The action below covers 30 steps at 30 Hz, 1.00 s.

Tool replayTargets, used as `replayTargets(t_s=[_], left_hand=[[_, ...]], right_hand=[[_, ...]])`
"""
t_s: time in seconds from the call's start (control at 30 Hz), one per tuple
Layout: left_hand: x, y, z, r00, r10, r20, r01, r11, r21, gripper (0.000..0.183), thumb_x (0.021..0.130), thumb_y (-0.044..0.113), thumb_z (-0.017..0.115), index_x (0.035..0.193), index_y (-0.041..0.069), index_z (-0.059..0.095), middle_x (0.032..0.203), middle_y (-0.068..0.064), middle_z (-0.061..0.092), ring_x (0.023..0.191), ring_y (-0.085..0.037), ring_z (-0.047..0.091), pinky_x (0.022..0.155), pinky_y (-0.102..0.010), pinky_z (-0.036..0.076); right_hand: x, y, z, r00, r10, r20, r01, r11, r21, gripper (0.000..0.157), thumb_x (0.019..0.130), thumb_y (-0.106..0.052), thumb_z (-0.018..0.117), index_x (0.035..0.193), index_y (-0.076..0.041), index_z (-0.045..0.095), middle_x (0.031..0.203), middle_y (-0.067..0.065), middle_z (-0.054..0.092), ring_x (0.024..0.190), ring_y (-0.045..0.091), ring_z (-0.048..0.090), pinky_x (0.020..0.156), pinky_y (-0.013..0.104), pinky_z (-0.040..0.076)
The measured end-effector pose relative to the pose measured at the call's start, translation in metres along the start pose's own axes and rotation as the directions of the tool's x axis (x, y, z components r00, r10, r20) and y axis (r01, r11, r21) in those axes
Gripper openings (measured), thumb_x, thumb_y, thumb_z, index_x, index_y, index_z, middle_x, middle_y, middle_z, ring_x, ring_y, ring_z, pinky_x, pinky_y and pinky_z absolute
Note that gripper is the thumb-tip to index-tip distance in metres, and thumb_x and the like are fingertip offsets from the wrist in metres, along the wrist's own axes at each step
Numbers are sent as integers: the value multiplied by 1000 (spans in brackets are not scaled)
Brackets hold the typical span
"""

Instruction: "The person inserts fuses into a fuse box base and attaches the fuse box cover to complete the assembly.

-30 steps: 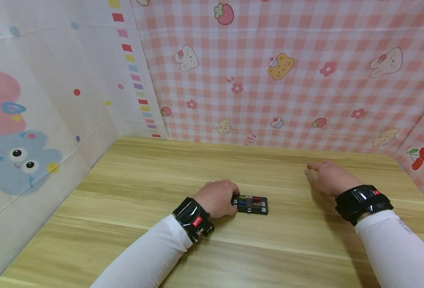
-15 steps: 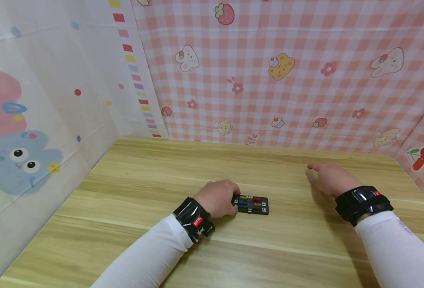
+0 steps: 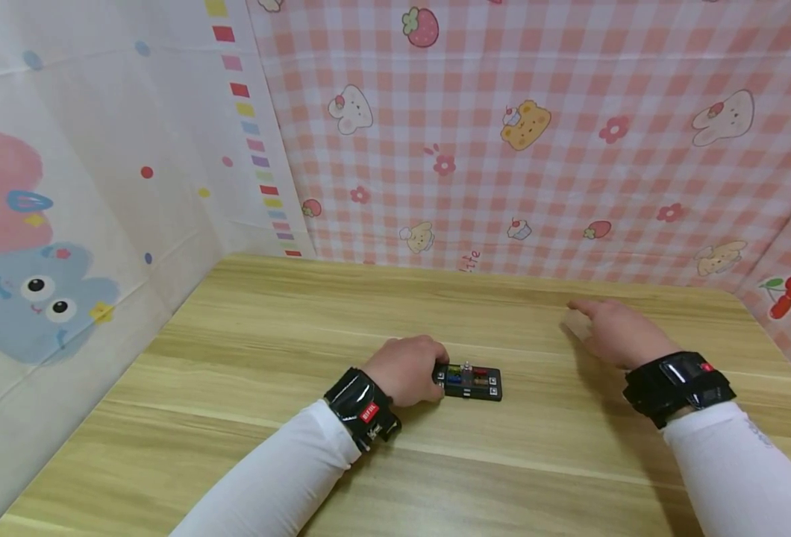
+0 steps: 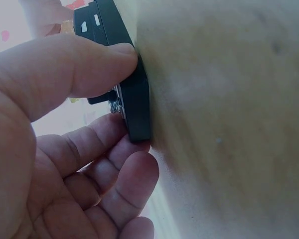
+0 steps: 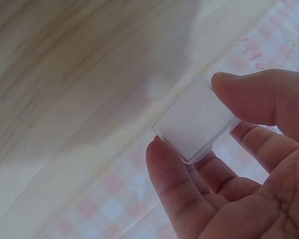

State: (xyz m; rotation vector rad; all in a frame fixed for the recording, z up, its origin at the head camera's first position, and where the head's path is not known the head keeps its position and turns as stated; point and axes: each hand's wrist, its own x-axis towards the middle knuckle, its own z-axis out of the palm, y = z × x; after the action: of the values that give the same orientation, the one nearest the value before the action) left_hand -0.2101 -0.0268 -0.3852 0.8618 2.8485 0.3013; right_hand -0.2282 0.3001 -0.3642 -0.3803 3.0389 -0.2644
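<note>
A black fuse block (image 3: 472, 382) with coloured blade fuses and metal terminals lies flat on the wooden table, its long side running left to right. My left hand (image 3: 405, 371) grips its left end. In the left wrist view the thumb (image 4: 97, 64) presses one long side of the block (image 4: 137, 99), while fingertips sit at its end. Out to the right, my right hand (image 3: 627, 333) holds a clear, rectangular plastic cover (image 5: 194, 119) above the table. Thumb and fingers pinch this cover at opposite edges, as the right wrist view shows.
The wooden table (image 3: 288, 313) reaches back to a pink checked cloth (image 3: 395, 164). A white printed cloth (image 3: 180, 149) stands along the left side. Both wrists wear black straps (image 3: 679, 386).
My right hand has shifted slightly left with the clear cover. The left hand and the fuse block stay where they were.
</note>
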Motion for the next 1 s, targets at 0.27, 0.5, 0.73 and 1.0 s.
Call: replayTargets(t_s=[0.27,0.5,0.73,1.0], left_hand=[[0,0,0,1000,-5,7,5,1000,-9,47,72,36,78,112,17,66,104,5,60,81,-9,50,79,-34,43],[0,-1,0,1000,-1,3,1,1000,-14,46,72,36,77,112,17,65,104,5,60,80,-9,50,76,-32,43],[0,-1,1,1000,2,-5,-2,1000,-13,46,72,36,77,112,17,66,105,5,60,81,-9,50,78,-34,43],[-1,-2,1,1000,9,-6,-9,1000,-1,47,72,37,77,113,17,66,106,4,60,83,-9,51,79,-34,44]], right_hand=[[-5,-15,-3,999,-13,-30,14,1000,27,60,82,-3,63,138,-4,42,126,31,47,101,38,47,74,50,46],[-8,-29,-6,995,-45,-86,48,998,38,62,81,-5,67,139,-6,42,128,30,46,108,40,47,83,59,44],[-9,-43,-6,988,-97,-120,108,990,88,64,81,-6,68,139,-10,41,128,25,48,94,32,57,73,51,51],[-9,-61,0,984,-117,-132,135,981,139,65,81,-4,68,139,-16,43,130,20,47,97,30,56,77,51,50]])
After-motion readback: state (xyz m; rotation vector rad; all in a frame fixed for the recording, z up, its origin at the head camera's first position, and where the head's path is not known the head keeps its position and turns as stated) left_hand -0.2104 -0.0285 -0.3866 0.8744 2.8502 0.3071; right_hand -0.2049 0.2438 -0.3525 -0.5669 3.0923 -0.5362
